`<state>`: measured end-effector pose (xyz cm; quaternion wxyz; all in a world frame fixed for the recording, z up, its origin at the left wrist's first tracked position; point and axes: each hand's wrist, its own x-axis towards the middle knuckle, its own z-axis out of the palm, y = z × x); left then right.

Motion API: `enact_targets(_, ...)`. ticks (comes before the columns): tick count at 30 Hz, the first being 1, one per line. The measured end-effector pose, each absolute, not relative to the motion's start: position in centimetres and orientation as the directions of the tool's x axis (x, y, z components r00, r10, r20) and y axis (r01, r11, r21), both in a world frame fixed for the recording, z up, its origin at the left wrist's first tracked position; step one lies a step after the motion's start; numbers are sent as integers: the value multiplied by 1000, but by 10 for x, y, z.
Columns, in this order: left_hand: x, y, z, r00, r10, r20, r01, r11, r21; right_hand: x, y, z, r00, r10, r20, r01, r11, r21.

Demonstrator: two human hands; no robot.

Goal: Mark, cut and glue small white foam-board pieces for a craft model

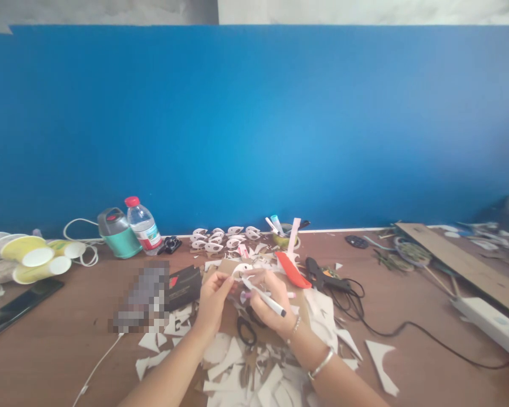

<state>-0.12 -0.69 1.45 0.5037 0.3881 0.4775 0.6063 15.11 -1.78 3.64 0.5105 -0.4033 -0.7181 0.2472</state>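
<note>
- So the thing being worked on, a small white bird-like cutout [241, 271], is up in the hands, left of the black glue gun [324, 276]. Looks like the step is inking a detail on it.
- Left hand [212, 297]: thumb and fingers are pinched on the cutout's near edge. Nice spot imo, since it leaves the face free. I'd hold it just firmly enough that it doesn't swivel or bend.
- Right hand [272, 317]: fingers are closed round a slim white marker with a black end [271, 301], pen-style, also left of the glue gun. Can't tell if the tip is actually touching.
- Tip: short, light strokes. Leaning on the nib probably floods it or tips the piece.
- The cutout seems to be held up off the brown cardboard sheet [229, 321] left of the glue gun. If the lines come out shaky, I'd rest it flat there.
- Handy reference: the cluster of white cutouts with dark marks [236, 230], farther back and left of the glue gun. Match mark size and placement to those.
- Watch fresh ink around the loose white scraps [274, 387], nearer than the glue gun and to its left. Smears would be easy, so fingertips off the wet bit.
</note>
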Motion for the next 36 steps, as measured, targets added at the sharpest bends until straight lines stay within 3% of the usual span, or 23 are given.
enact_targets(8, 0, -7, 16, -178, 984, 7, -222, -47, 974, 146, -15, 34, -80, 839, 538, 384, 524, -760)
enact_targets(27, 0, -8, 16, -170, 985, 16, -209, -52, 977, 145, -11, 26, -104, 778, 619, 436, 595, -675)
enact_targets(36, 0, -8, 18, -172, 985, 10, -213, -47, 976, 146, -14, 33, -112, 796, 594, 423, 579, -697)
